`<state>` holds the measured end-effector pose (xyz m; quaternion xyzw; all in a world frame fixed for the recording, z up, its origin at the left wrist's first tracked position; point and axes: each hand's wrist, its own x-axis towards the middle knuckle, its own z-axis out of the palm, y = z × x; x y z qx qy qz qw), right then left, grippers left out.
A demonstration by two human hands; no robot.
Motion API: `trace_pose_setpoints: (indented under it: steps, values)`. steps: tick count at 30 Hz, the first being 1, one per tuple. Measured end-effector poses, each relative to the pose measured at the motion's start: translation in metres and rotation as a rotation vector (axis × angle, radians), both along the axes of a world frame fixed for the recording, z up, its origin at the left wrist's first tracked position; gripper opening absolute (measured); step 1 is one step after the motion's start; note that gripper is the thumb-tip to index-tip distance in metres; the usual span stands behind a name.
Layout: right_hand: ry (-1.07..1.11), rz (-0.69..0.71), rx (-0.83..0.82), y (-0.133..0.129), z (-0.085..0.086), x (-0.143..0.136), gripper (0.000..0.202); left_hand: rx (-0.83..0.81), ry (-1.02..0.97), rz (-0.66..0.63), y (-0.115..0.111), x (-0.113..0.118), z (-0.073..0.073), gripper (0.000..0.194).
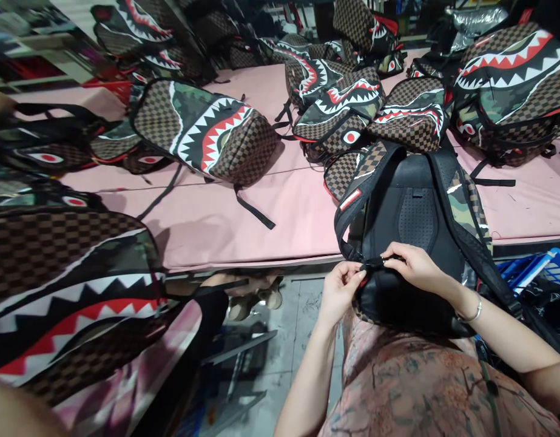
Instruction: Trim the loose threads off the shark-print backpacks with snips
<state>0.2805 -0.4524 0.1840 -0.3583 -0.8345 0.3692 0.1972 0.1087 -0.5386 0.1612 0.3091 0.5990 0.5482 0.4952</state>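
A backpack (pixel 414 212) leans on the table edge and my lap, its black padded back panel and shoulder straps facing me. Checkered and camouflage fabric shows at its sides. Low on its left side, a short black webbing strap (pixel 374 263) stretches between my hands. Thumb and fingers of my left hand (pixel 341 294) pinch its end close to the strap's buckle area, where small details are hidden. My right hand (pixel 414 267), with a bracelet at the wrist, pinches the same strap a little to the right, over the back panel.
More shark-mouth backpacks (pixel 216 133) lie along the pink-covered table (pixel 293 224), several piled at the back. At left, another person holds a similar backpack (pixel 74 291) on the lap. A blue plastic crate (pixel 534 270) stands under the table at right.
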Motion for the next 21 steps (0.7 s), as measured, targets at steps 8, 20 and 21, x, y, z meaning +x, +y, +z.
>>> trace_pose_setpoints:
  steps: [8, 20, 21]
  values:
    - [-0.006, 0.099, -0.01, 0.0066, -0.0014, -0.0011, 0.009, -0.003, 0.014, -0.081, 0.0013, -0.0037, 0.0079, 0.014]
    - [-0.005, 0.151, 0.08, 0.0097, -0.0026, -0.0009, 0.009, -0.046, 0.074, -0.136, 0.0043, -0.0043, 0.003, 0.018]
    - [-0.011, 0.163, 0.087, 0.0106, -0.0018, -0.0008, 0.009, -0.049, 0.079, -0.142, 0.0045, -0.0045, 0.0032, 0.018]
